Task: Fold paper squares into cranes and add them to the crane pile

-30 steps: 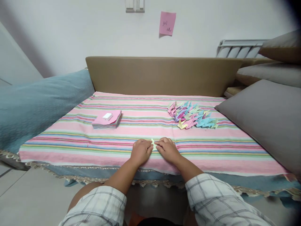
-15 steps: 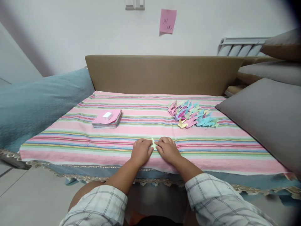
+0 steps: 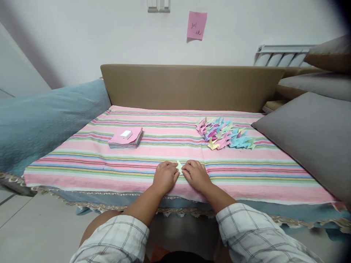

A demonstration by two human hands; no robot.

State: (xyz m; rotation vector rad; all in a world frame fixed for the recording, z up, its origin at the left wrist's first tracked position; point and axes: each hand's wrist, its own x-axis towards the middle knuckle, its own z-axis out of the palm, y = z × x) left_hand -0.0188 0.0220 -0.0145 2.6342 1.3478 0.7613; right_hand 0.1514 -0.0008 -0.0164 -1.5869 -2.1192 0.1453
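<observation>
A small folded piece of pale green paper (image 3: pixel 179 167) lies between my two hands, low over the striped cloth (image 3: pixel 164 153). My left hand (image 3: pixel 165 178) grips its left side with thumb and fingers pressed together. On the other side, my right hand (image 3: pixel 196 176) pinches the paper's right edge. Most of the paper is covered by my fingers, so its full shape is hidden. Beyond my right hand lies a heap of folded paper cranes (image 3: pixel 225 134) in pink, blue, yellow, purple and green.
On the left sits a stack of square paper (image 3: pixel 124 140) with a small white block (image 3: pixel 126 134) on top. Grey cushions (image 3: pixel 309 135) lean in from the right. A brown backrest (image 3: pixel 189 87) closes off the far side, and a blue-covered armrest (image 3: pixel 55 117) the left.
Both hands keep hold of the green paper, and the fingers shift only slightly on it. The whole view has moved a few pixels.
</observation>
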